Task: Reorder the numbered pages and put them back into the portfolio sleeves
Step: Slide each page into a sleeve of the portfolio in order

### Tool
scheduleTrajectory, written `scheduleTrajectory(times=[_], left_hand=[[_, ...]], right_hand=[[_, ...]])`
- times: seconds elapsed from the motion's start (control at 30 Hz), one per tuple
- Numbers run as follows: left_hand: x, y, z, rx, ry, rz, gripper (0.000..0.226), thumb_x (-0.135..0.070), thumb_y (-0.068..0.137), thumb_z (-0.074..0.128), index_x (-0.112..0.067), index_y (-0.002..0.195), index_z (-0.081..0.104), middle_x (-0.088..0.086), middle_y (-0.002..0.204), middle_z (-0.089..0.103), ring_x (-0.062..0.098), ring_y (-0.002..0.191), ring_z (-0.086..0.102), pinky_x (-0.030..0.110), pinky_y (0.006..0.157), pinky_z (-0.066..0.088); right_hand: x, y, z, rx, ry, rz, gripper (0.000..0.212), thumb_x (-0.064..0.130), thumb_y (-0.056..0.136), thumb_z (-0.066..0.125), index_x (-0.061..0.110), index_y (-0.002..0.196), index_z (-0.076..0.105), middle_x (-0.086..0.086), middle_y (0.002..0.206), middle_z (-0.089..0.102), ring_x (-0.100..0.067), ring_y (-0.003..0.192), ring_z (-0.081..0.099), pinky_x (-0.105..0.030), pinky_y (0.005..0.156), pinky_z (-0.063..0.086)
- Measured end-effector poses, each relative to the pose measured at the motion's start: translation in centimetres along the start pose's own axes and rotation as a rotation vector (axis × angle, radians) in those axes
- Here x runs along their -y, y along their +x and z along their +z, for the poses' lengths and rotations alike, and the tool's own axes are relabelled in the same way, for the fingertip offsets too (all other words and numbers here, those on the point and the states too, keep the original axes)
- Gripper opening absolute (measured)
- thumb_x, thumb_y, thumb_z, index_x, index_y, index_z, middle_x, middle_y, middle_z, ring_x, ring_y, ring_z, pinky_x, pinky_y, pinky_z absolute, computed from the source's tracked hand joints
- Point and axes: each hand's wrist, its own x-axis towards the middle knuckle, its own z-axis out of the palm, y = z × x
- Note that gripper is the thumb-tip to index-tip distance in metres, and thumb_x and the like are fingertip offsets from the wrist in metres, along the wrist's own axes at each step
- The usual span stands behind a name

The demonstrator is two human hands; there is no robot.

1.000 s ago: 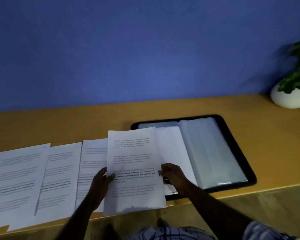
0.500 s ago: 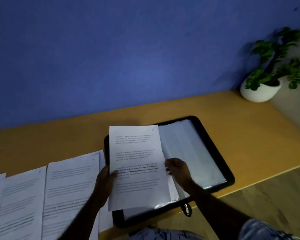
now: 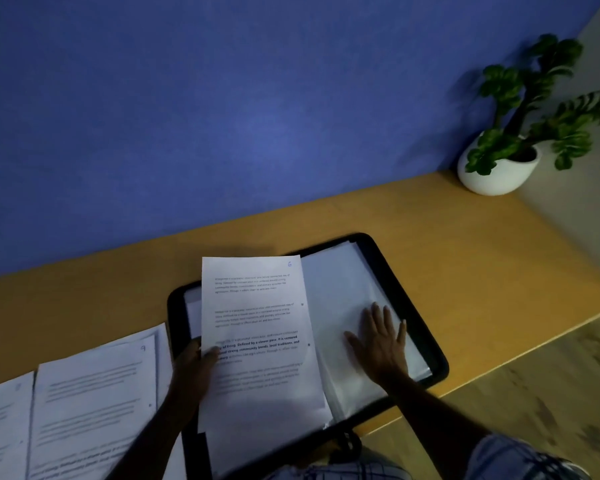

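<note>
A: Page marked 6 (image 3: 257,341), gripped where?
B: Pinched at the left long edge, about halfway down, by the left hand (image 3: 193,365); thumb on the printed face, fingers hidden behind. Right hand (image 3: 381,344) laid flat, fingers spread, pressing on the clear sleeves (image 3: 336,292).
A: And sitting where?
B: Over the left half of the open black portfolio (image 3: 426,337); resting on it or lifted clear, hard to tell. Long axis running away from the body, printed side up, number at the far right corner.
A: Handling?
B: Probably light, thin and floppy; likely to buckle or crease against a sleeve mouth. Better steadied at both long edges near the leading end, then fed in straight.
A: Anything beyond?
B: More pages (image 3: 94,393) laid side by side on the wooden table (image 3: 482,271), off to the left.
</note>
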Motion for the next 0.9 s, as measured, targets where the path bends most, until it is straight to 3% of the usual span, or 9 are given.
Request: scheduleTrajectory(times=[0.07, 0.13, 0.27, 0.37, 0.47, 0.53, 0.67, 0.8, 0.9], left_hand=[[0.0, 0.3, 0.8, -0.022, 0.001, -0.002, 0.027, -0.002, 0.097, 0.056, -0.004, 0.124, 0.061, 0.007, 0.11, 0.067, 0.027, 0.105, 0.061, 0.033, 0.089, 0.045], [-0.5, 0.2, 1.8, -0.026, -0.011, -0.02, 0.022, -0.001, 0.097, 0.056, -0.008, 0.118, 0.061, 0.0, 0.102, 0.067, 0.026, 0.099, 0.063, 0.032, 0.084, 0.047], [-1.9, 0.1, 4.4, -0.039, -0.05, -0.029, 0.021, -0.003, 0.097, 0.056, -0.009, 0.117, 0.061, 0.001, 0.102, 0.067, 0.017, 0.093, 0.063, 0.032, 0.079, 0.048], [-2.8, 0.4, 6.6, -0.031, -0.066, -0.027, 0.022, -0.004, 0.097, 0.057, -0.012, 0.116, 0.062, -0.002, 0.105, 0.069, 0.016, 0.097, 0.064, 0.032, 0.083, 0.051], [-3.7, 1.0, 9.1, -0.027, -0.096, -0.026, 0.022, -0.004, 0.096, 0.058, -0.011, 0.115, 0.064, 0.0, 0.106, 0.07, 0.017, 0.098, 0.065, 0.03, 0.082, 0.051], [-4.7, 1.2, 10.7, -0.027, -0.123, -0.019, 0.021, -0.004, 0.096, 0.059, -0.016, 0.113, 0.064, -0.004, 0.105, 0.07, 0.014, 0.097, 0.065, 0.028, 0.083, 0.051], [-6.4, 2.3, 13.3, 0.011, -0.17, -0.012, 0.024, -0.004, 0.096, 0.059, -0.02, 0.112, 0.065, -0.005, 0.106, 0.071, 0.011, 0.097, 0.067, 0.022, 0.079, 0.051], [-7.5, 3.6, 14.7, 0.0, -0.037, 0.054, 0.017, -0.016, 0.102, 0.052, -0.023, 0.106, 0.067, -0.005, 0.104, 0.071, 0.014, 0.095, 0.067, 0.026, 0.078, 0.051], [-6.9, 4.8, 14.8, -0.218, 0.405, 0.282, 0.025, -0.016, 0.102, 0.046, -0.015, 0.11, 0.07, 0.002, 0.111, 0.07, 0.018, 0.102, 0.065, 0.026, 0.089, 0.047]], right_hand=[[-1.4, 0.7, -0.8, -0.023, -0.012, 0.003, 0.098, 0.08, 0.082, -0.004, 0.017, 0.158, -0.001, -0.004, 0.165, -0.011, -0.02, 0.15, -0.017, -0.042, 0.109, -0.034], [-2.9, 1.6, -1.4, -0.049, 0.01, 0.036, 0.102, 0.079, 0.079, -0.006, 0.016, 0.158, 0.006, -0.005, 0.166, -0.004, -0.02, 0.152, -0.013, -0.044, 0.111, -0.027], [-5.0, 3.6, -3.2, -0.091, 0.076, 0.15, 0.087, 0.072, 0.093, 0.018, 0.013, 0.157, 0.018, -0.009, 0.165, 0.011, -0.025, 0.153, -0.001, -0.054, 0.118, -0.011], [-4.8, 5.2, -4.8, -0.21, 0.223, 0.052, 0.079, 0.068, 0.093, 0.037, 0.011, 0.147, 0.039, -0.011, 0.15, 0.042, -0.029, 0.142, 0.035, -0.054, 0.116, 0.023], [-2.1, 6.4, -7.0, 0.041, 0.788, -0.086, 0.073, 0.074, 0.081, 0.056, 0.013, 0.12, 0.061, -0.003, 0.112, 0.067, -0.017, 0.1, 0.063, -0.039, 0.086, 0.051], [-0.3, 7.6, -8.3, 0.296, 1.116, -0.068, 0.064, 0.069, 0.082, 0.062, 0.01, 0.106, 0.07, -0.004, 0.101, 0.074, -0.023, 0.092, 0.07, -0.05, 0.085, 0.054], [0.0, 10.3, -8.8, 0.57, 1.387, 0.012, 0.032, 0.017, 0.089, 0.071, 0.004, 0.119, 0.068, -0.016, 0.117, 0.071, -0.037, 0.108, 0.067, -0.058, 0.099, 0.049], [-1.1, 12.8, -9.4, 0.452, 1.396, -0.027, 0.031, 0.002, 0.08, 0.076, 0.009, 0.11, 0.071, -0.019, 0.116, 0.07, -0.044, 0.111, 0.064, -0.058, 0.095, 0.051], [-2.5, 15.0, -11.4, 0.279, 1.334, -0.138, 0.049, 0.022, 0.068, 0.087, 0.004, 0.111, 0.071, -0.018, 0.113, 0.071, -0.038, 0.105, 0.068, -0.058, 0.093, 0.053]])
